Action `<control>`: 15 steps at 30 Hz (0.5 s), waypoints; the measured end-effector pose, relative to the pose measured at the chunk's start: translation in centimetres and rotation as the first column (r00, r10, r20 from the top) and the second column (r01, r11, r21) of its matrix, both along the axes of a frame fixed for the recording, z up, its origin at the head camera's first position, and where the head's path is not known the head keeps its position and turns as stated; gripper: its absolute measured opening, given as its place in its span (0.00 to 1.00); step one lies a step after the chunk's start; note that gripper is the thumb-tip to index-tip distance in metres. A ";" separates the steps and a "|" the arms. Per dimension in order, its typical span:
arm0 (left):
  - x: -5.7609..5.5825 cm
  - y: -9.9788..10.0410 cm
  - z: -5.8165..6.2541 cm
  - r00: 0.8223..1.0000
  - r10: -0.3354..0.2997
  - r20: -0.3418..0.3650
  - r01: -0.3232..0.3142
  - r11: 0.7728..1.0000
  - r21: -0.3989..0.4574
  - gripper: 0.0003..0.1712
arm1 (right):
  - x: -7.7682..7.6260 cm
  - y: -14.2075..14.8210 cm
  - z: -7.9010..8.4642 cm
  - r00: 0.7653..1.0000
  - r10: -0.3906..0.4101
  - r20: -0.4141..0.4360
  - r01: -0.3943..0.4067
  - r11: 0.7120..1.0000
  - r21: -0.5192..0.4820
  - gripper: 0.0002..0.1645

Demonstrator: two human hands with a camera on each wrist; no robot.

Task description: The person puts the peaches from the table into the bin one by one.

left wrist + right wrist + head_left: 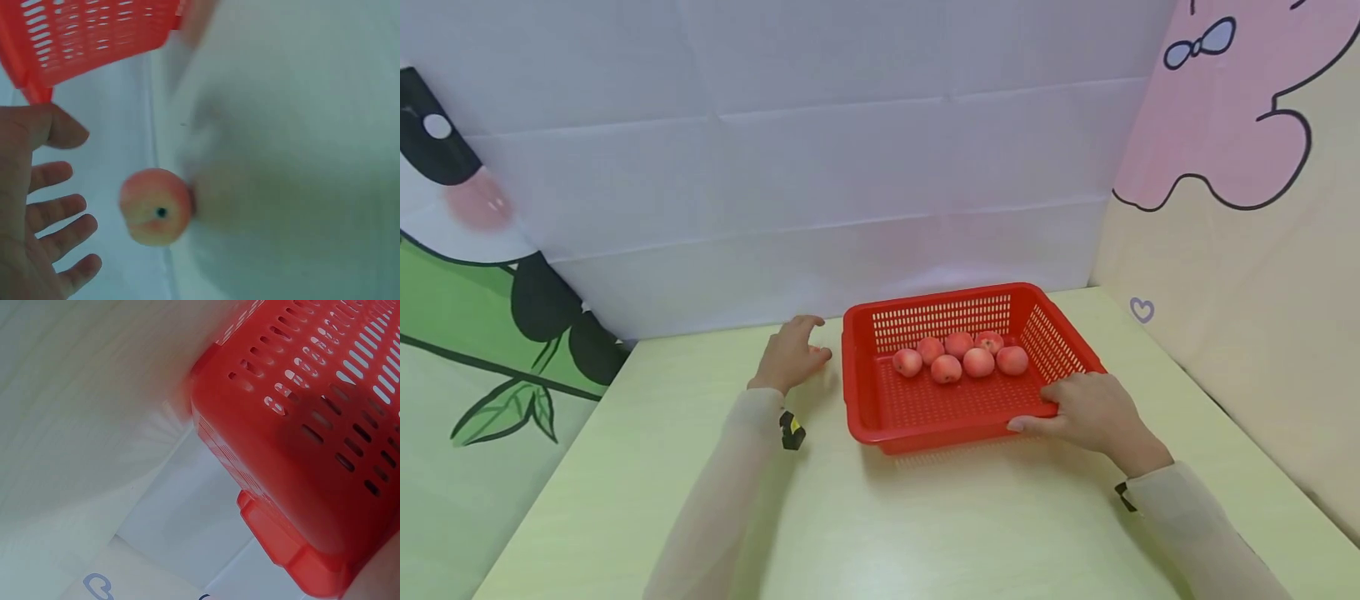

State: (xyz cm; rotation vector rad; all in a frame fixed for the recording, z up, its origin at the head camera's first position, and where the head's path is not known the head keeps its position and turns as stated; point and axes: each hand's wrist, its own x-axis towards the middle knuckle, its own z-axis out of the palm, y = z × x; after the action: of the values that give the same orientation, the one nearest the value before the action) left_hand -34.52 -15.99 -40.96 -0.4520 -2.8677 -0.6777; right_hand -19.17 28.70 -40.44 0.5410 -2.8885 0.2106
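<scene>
A red plastic basket (940,432) stands on the table, its slotted sides rising around several pinkish-red peaches (978,362). My right hand (1086,417) grips its near right corner, thumb over the front rim; in the right wrist view the basket's wall (275,450) fills much of the picture, with most of that hand out of sight. To the left of the basket is my left hand (790,354), fingers spread and holding nothing. One loose peach (156,206) lies on the table just beyond those fingertips, apart from them and mostly hidden in the head view.
The pale table (880,533) meets a white cloth backdrop (820,167) close behind the basket. A printed panel (1210,275) borders the right side, and another (475,333) the left. The basket's handle lip (269,531) juts outward.
</scene>
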 end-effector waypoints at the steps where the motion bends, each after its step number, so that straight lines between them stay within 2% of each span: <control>1: 0.0 -0.1 -0.5 1.000 -0.012 0.017 0.012 1.000 -0.010 0.32 | 0.0 0.0 0.0 1.000 0.001 0.000 -0.001 1.000 0.001 0.35; 4: -0.1 -0.3 -1.5 0.998 -0.049 0.046 0.051 0.998 -0.038 0.34 | 0.0 0.0 -0.1 1.000 0.004 0.000 -0.004 1.000 0.004 0.36; 6: 0.0 -0.4 -1.9 0.997 -0.071 0.042 0.073 0.996 -0.055 0.34 | -0.1 -0.1 -0.2 1.000 0.005 0.002 -0.005 1.000 0.006 0.36; 15: 0.3 -0.4 -2.3 0.992 -0.100 0.079 0.107 0.991 -0.087 0.32 | -0.1 0.0 -0.1 1.000 0.007 -0.002 -0.007 1.000 0.009 0.37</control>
State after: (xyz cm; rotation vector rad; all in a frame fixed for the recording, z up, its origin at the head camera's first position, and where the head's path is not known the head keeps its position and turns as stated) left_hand -34.20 -16.40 -43.26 -0.6044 -2.9718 -0.5940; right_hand -19.28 28.74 -40.52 0.5520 -2.8874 0.1978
